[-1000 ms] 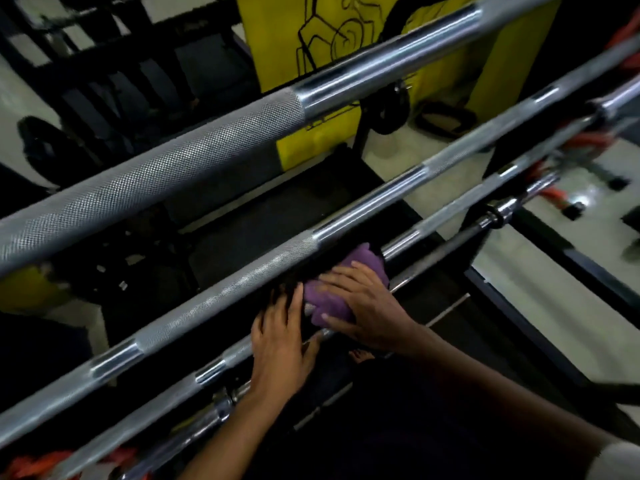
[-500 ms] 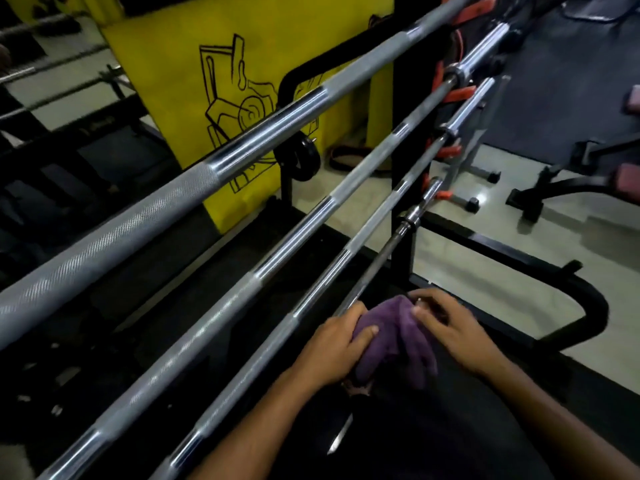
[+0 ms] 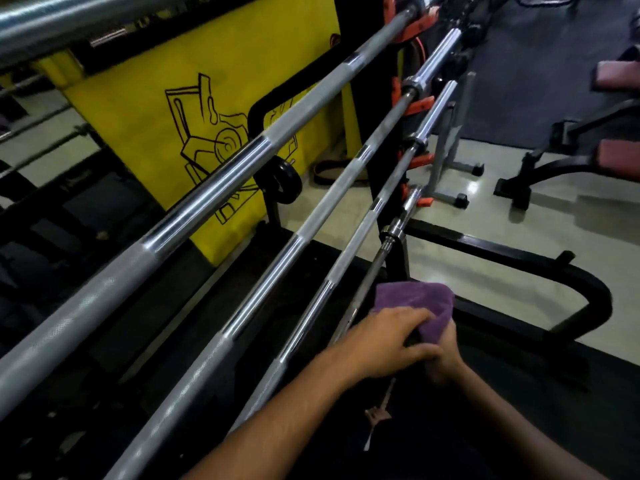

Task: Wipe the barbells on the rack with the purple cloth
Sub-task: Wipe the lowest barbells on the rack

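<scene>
Purple cloth (image 3: pixel 415 301) bunched over lowest barbell (image 3: pixel 375 268).

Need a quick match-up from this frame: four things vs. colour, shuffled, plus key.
Things:
1. cloth
2. banner
3. rack hooks
4. top barbell

Colours:
A. yellow
B. silver
C. purple
D. orange

Pairs: 1-C, 2-A, 3-D, 4-B
</scene>
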A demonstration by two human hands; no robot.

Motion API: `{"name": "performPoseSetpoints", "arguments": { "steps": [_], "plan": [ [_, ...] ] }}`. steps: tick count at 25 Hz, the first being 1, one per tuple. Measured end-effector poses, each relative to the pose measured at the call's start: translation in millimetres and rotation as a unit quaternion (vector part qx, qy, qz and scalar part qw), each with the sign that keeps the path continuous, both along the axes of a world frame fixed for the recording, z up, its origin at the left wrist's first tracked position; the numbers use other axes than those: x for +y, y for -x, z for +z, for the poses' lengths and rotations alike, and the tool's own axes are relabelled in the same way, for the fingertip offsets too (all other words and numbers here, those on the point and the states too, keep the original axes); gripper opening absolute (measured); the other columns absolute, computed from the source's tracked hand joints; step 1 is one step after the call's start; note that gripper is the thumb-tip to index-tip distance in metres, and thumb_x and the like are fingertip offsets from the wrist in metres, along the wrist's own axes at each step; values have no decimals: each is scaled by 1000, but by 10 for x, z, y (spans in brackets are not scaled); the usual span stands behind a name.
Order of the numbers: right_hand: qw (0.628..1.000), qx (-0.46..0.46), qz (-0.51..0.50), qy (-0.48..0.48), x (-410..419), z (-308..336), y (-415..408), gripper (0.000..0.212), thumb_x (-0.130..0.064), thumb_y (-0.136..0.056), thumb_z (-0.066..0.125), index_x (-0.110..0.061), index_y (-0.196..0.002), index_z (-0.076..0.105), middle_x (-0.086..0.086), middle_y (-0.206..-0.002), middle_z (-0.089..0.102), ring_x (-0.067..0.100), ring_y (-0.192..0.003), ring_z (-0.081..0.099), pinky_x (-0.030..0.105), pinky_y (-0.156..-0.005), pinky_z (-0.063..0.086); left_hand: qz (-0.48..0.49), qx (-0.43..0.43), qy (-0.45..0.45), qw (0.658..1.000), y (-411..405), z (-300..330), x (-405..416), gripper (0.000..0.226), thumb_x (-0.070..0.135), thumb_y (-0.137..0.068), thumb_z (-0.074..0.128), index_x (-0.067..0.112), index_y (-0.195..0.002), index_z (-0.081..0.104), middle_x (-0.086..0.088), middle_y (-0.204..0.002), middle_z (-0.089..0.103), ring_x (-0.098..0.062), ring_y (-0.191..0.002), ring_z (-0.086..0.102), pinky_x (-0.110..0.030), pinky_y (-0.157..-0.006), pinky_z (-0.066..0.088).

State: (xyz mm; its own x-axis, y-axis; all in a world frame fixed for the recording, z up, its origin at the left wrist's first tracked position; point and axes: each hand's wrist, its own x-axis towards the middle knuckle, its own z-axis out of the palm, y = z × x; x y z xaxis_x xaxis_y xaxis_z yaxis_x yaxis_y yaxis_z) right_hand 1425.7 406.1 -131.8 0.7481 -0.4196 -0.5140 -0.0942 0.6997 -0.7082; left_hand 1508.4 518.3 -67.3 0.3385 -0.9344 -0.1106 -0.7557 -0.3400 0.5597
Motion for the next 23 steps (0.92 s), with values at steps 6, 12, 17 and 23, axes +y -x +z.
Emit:
{"name": "performPoseSetpoints", "arguments": {
  "steps": [6,12,17,23],
  "plan": [
    [996,6,-71,49,-513,-91,-611,25,-19,-111,32,-14,-100,54,1,-78,72,4,-60,69,17,-50,54,28,-268,70,960,-1232,372,83,55,37,-102,47,16,-152,38,-4,-155,40,-17,-145,34,-44,-123,23],
    [994,63,-41,73,-891,-347,-1577,34,-53,-104,31,-29,-93,52,-6,-97,59,8,-84,59,25,-67,50,87,-217,-43,971,-1844,253,71,67,21,-105,40,16,-160,2,4,-167,-12,-8,-152,-13,-34,-125,16],
    [991,11,-122,-57,-1124,-281,-2610,44,-52,-104,38,-20,-86,63,0,-75,68,12,-61,67,24,-59,52,95,-205,-39,973,-1808,298,69,80,-4,-97,43,20,-160,-1,10,-166,-15,-1,-150,-15,-18,-120,5],
    [994,-8,-59,-89,-955,-837,-2867,57,-74,-92,42,-21,-93,63,-2,-70,66,15,-60,67,27,-54,56,91,-187,-49,977,-1811,319,72,89,-8,-92,47,21,-160,-3,11,-165,-19,-4,-151,-14,-18,-117,7]
  ]
}}
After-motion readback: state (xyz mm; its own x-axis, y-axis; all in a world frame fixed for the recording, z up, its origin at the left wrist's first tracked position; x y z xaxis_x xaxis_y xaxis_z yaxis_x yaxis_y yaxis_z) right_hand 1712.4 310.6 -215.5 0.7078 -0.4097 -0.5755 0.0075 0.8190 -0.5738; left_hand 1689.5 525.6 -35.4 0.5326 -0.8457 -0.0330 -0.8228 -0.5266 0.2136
